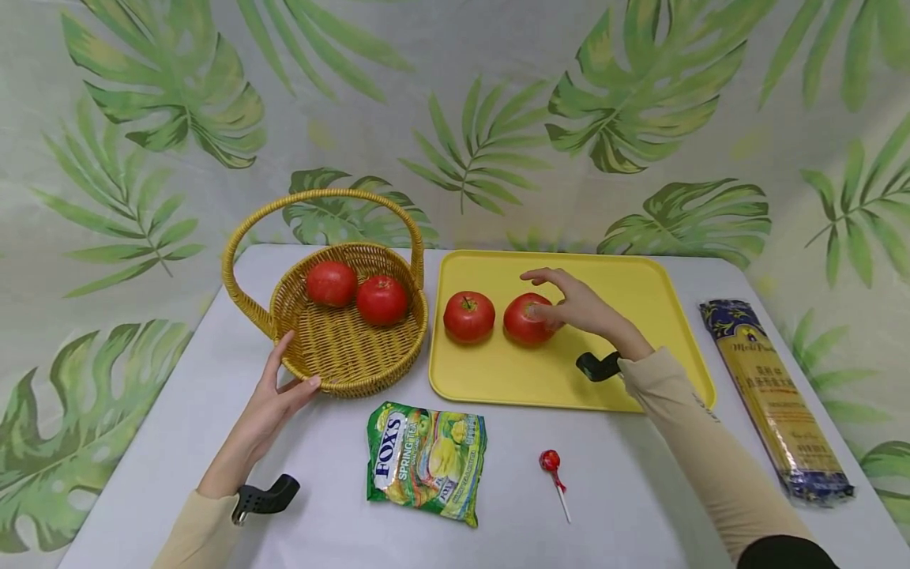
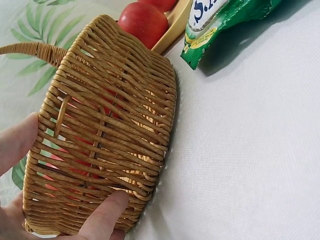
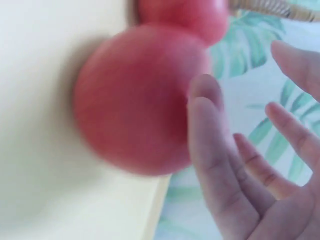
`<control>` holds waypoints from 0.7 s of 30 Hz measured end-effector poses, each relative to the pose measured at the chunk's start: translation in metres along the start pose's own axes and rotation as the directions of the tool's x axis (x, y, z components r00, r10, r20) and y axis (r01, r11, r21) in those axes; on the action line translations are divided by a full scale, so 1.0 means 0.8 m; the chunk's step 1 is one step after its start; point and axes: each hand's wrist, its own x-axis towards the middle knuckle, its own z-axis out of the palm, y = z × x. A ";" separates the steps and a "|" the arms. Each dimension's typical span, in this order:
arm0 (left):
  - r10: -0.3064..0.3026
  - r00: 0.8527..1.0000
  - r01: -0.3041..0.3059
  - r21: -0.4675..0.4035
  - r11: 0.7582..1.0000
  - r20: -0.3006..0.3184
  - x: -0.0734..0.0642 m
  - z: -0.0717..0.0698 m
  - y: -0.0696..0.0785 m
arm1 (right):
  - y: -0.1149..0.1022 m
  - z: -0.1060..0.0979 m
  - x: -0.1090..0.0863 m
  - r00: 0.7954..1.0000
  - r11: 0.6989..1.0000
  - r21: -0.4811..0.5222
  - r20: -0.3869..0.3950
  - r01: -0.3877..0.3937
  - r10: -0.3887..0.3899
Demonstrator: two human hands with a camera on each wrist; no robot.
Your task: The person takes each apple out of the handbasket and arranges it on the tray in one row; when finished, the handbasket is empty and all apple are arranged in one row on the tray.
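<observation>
Leafy cloth [image 1: 498,47] backs a white table [image 1: 320,458], left fingers [image 2: 104,216] pinching the basket [image 1: 348,348], right fingers [image 3: 209,140] spread at a tomato [image 1: 521,325].

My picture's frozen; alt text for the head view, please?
A person's right grip is at the right tomato of two on a yellow tray; the left grip touches a wicker basket holding two more tomatoes. Nearer lie a candy bag and lollipop; a pasta packet lies far right.

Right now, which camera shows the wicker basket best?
The head view shows the wicker basket best, with its whole handle and inside visible. The left wrist view shows its woven outer side, partly covered by the left hand, and part of the handle; the right wrist view, only a wicker strip.
</observation>
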 end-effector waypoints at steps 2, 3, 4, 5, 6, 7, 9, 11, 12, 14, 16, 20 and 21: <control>0.002 1.000 -0.002 -0.001 1.000 0.000 0.000 0.000 0.000 | -0.013 0.005 0.003 0.999 0.999 0.026 -0.004 0.044 -0.043; 0.002 1.000 -0.002 0.000 1.000 -0.001 0.000 0.000 0.000 | -0.019 0.009 0.005 0.998 0.997 0.039 -0.001 0.068 -0.068; 0.002 1.000 -0.002 -0.001 1.000 0.000 0.000 -0.001 0.000 | -0.026 0.014 0.008 0.996 0.994 0.052 0.002 0.092 -0.093; 0.002 1.000 -0.002 0.000 1.000 0.001 -0.001 -0.001 0.000 | -0.032 0.019 0.011 0.993 0.991 0.063 0.007 0.114 -0.115; 0.001 1.000 -0.001 0.001 1.000 0.000 -0.001 -0.001 0.000 | -0.039 0.025 0.015 0.990 0.988 0.073 0.015 0.137 -0.139; 0.001 1.000 -0.001 0.003 1.000 -0.001 -0.001 -0.001 0.000 | -0.046 0.032 0.019 0.986 0.984 0.073 0.024 0.162 -0.164; 0.000 1.000 0.000 0.005 1.000 -0.001 -0.001 -0.001 0.000 | -0.060 0.046 0.028 0.975 0.975 0.053 0.047 0.216 -0.218; -0.001 1.000 0.001 0.005 1.000 -0.002 -0.001 -0.001 0.000 | -0.074 0.061 0.038 0.959 0.962 0.046 0.076 0.269 -0.272; -0.001 1.000 0.001 0.002 1.000 -0.003 0.000 -0.001 0.000 | -0.082 0.068 0.043 0.951 0.956 0.044 0.092 0.291 -0.294; -0.003 1.000 0.003 -0.003 1.000 -0.004 0.000 0.000 0.000 | -0.095 0.083 0.054 0.936 0.944 0.048 0.125 0.325 -0.329; -0.005 1.000 0.005 -0.007 1.000 -0.006 0.000 0.000 0.000 | -0.107 0.097 0.066 0.920 0.933 0.056 0.155 0.355 -0.359; -0.007 1.000 0.007 -0.011 1.000 -0.007 0.000 0.000 0.000 | -0.126 0.120 0.091 0.900 0.923 0.040 0.212 0.382 -0.382; -0.007 1.000 0.007 -0.011 1.000 -0.007 0.000 0.000 0.000 | -0.131 0.124 0.098 0.896 0.923 0.035 0.226 0.384 -0.382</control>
